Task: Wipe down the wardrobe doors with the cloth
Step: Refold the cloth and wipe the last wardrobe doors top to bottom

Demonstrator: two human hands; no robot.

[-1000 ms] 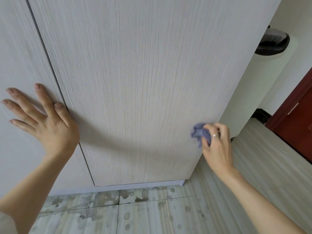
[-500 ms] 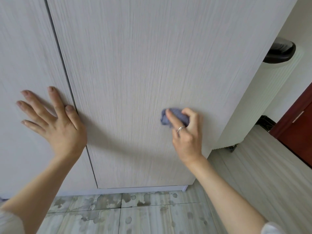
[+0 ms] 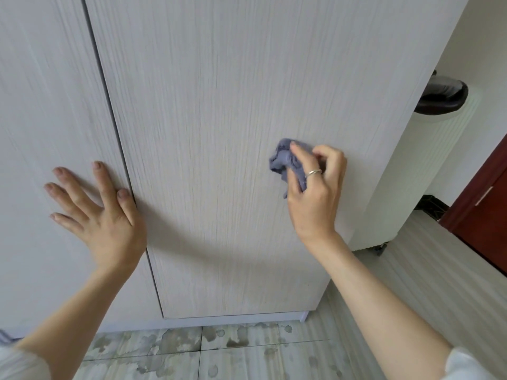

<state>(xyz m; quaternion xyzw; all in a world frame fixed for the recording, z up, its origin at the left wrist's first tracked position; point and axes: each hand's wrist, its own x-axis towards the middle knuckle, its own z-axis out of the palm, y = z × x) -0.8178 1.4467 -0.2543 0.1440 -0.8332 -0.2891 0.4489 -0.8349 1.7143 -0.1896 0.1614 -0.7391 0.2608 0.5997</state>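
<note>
Standing over the water-marked floor tiles (image 3: 170, 349), you have both arms stretched up to the wardrobe, and the seam (image 3: 120, 149) between its two doors is the landmark to steer by. Your left hand (image 3: 96, 212) lies flat and released, fingers spread, on the left door (image 3: 35, 111), its thumb right against the seam; it grips nothing and looks to be only a brace. Your right hand (image 3: 312, 193) is well to the right of the seam, clenched around the bunched blue cloth (image 3: 285, 160) and pressing it onto the right door (image 3: 233, 86) at mid height, close to that door's outer edge. The cloth pokes out on the side of your fingers (image 3: 300, 157) facing the seam, so the broad unwiped run of panel lies between cloth and seam. That hand is the one placed to sweep, likely leftward. Beyond the outer edge stands a white appliance (image 3: 406, 182).
</note>
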